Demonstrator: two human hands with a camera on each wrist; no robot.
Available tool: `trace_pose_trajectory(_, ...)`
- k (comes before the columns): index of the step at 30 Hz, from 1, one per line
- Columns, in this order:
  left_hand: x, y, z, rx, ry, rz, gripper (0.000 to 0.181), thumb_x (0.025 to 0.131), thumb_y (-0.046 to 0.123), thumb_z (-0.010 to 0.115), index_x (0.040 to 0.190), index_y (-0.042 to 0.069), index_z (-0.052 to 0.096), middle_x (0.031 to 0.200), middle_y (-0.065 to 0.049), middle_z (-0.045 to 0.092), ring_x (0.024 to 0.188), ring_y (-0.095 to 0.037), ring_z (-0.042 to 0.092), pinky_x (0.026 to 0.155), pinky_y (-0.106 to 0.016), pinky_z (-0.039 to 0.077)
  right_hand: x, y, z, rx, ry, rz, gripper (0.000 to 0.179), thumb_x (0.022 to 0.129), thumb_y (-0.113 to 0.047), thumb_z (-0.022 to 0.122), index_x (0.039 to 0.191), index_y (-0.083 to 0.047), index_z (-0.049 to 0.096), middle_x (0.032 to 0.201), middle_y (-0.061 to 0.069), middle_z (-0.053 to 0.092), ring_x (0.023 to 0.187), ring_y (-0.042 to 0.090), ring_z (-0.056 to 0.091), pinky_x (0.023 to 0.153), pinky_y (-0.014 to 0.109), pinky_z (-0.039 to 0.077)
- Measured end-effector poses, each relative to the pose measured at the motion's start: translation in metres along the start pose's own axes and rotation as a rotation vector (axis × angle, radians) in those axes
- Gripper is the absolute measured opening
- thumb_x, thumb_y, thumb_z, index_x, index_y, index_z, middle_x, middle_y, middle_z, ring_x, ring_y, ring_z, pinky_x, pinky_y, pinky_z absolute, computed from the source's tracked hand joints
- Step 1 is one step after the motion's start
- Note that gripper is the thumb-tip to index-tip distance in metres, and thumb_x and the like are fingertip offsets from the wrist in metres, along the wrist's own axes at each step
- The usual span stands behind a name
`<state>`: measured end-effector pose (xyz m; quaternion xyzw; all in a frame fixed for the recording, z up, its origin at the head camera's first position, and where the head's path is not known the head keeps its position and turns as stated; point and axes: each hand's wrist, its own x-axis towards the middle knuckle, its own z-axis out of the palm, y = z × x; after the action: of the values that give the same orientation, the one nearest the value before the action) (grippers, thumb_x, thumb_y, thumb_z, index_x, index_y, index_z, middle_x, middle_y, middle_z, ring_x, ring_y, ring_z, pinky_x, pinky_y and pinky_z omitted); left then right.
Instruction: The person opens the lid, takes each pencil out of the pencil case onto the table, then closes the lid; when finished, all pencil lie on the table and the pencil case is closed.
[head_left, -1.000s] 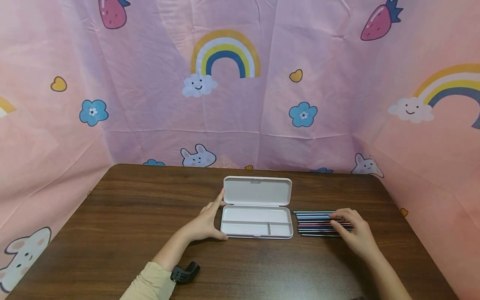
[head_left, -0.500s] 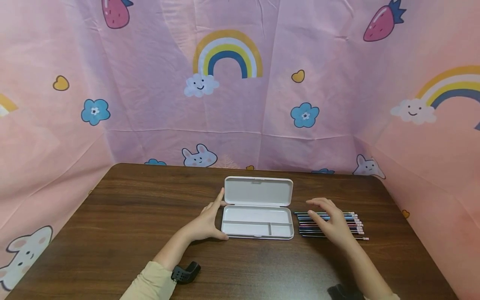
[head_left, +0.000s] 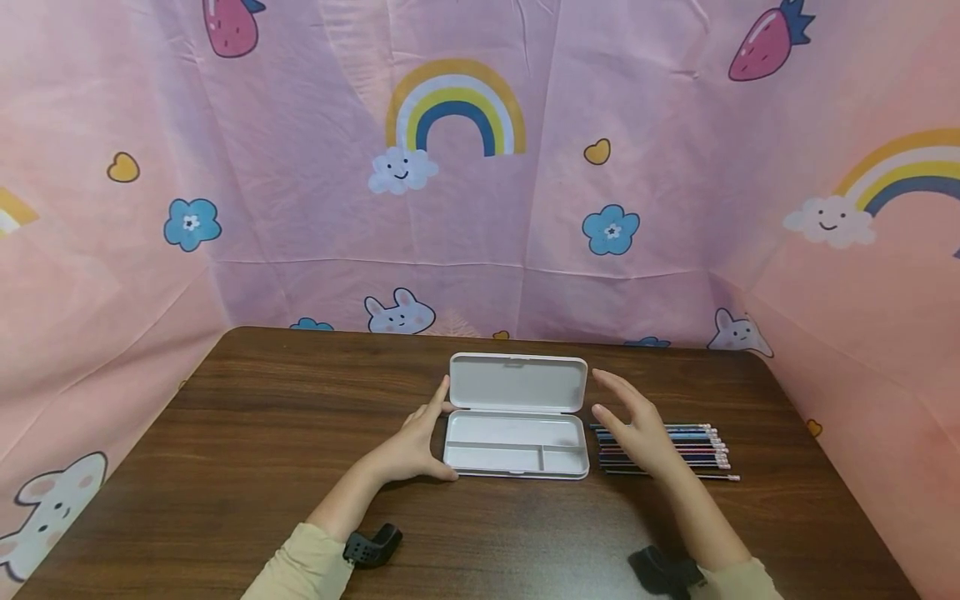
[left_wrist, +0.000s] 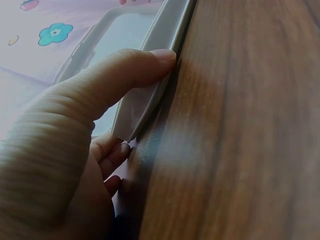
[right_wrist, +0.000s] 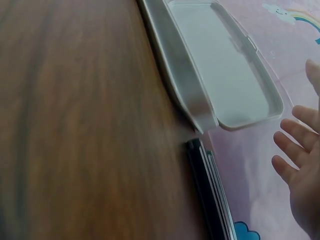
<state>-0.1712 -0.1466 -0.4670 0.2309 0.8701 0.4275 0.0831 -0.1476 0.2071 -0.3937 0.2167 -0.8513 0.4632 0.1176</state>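
Observation:
A white pencil case [head_left: 491,457] lies open on the table, its lid [head_left: 517,383] tipped back. The base has several compartments, with nothing seen in them. My left hand [head_left: 405,448] holds the case's left end, thumb against the front wall [left_wrist: 159,75] and fingers round toward the hinge side. Just right of the case lies a row of several pencils [head_left: 701,444], dark, blue and red, with pale erasers at their right ends. Over the pencils' left part hovers my right hand [head_left: 637,425], fingers spread and holding nothing; the right wrist view shows it apart from the pencils [right_wrist: 212,192].
The brown wooden table [head_left: 300,392] extends around the case on all sides. A pink and purple cloth [head_left: 465,217] with rainbows, flowers and rabbits hangs behind and at both sides. A black band [head_left: 372,546] sits at my left wrist and another [head_left: 663,573] at my right.
My right hand has lifted from the pencils and moved left toward the case, its fingers spreading. The pencils' eraser ends have come into view. My left hand has stayed on the case.

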Motion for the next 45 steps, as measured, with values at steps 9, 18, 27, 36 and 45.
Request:
trace_pose_trajectory(9, 0.000, 0.001, 0.000, -0.005, -0.007, -0.004, 0.140, 0.057, 0.025, 0.093, 0.155, 0.016, -0.007, 0.137, 0.005, 0.043, 0.130, -0.029, 0.029, 0.103, -0.058, 0.020, 0.017, -0.001, 0.008, 0.070, -0.047, 0.020, 0.052, 0.094, 0.000, 0.056, 0.143, 0.004, 0.039, 0.145, 0.025, 0.037, 0.132, 0.043, 0.032, 0.101, 0.062, 0.026)
trace_pose_trajectory(18, 0.000, 0.001, 0.000, -0.003, -0.003, -0.003, 0.141, 0.056, 0.024, 0.093, 0.155, 0.016, -0.008, 0.137, 0.004, 0.043, 0.130, -0.030, 0.029, 0.103, -0.058, 0.020, 0.026, 0.001, 0.014, 0.114, -0.079, 0.017, 0.053, 0.095, 0.001, 0.053, 0.144, 0.007, 0.035, 0.147, 0.026, 0.032, 0.135, 0.044, 0.026, 0.100, 0.067, 0.020)
trace_pose_trajectory(27, 0.000, 0.001, 0.000, 0.004, 0.005, -0.010, 0.142, 0.056, 0.024, 0.093, 0.154, 0.015, -0.009, 0.137, 0.004, 0.044, 0.131, -0.031, 0.029, 0.103, -0.058, 0.020, 0.021, -0.003, 0.015, 0.098, -0.060, -0.049, 0.055, 0.091, 0.006, 0.055, 0.143, 0.008, 0.037, 0.145, 0.026, 0.036, 0.133, 0.043, 0.031, 0.102, 0.061, 0.024)
trace_pose_trajectory(36, 0.000, 0.001, 0.001, 0.009, -0.001, -0.013, 0.143, 0.058, 0.027, 0.093, 0.154, 0.017, -0.012, 0.138, 0.002, 0.043, 0.131, -0.031, 0.028, 0.104, -0.058, 0.019, 0.007, -0.005, 0.015, 0.059, -0.031, -0.158, 0.057, 0.085, 0.013, 0.058, 0.139, 0.010, 0.040, 0.141, 0.027, 0.040, 0.130, 0.041, 0.035, 0.103, 0.020, 0.024)
trace_pose_trajectory(45, -0.001, 0.001, 0.000, 0.004, -0.017, -0.051, 0.141, 0.059, 0.030, 0.093, 0.154, 0.019, -0.012, 0.152, -0.013, 0.028, 0.136, -0.041, 0.019, 0.101, -0.064, 0.019, -0.006, -0.008, 0.010, -0.001, -0.076, -0.171, 0.057, 0.084, 0.009, 0.063, 0.138, 0.008, 0.044, 0.135, 0.022, 0.046, 0.125, 0.028, 0.043, 0.101, 0.026, 0.031)
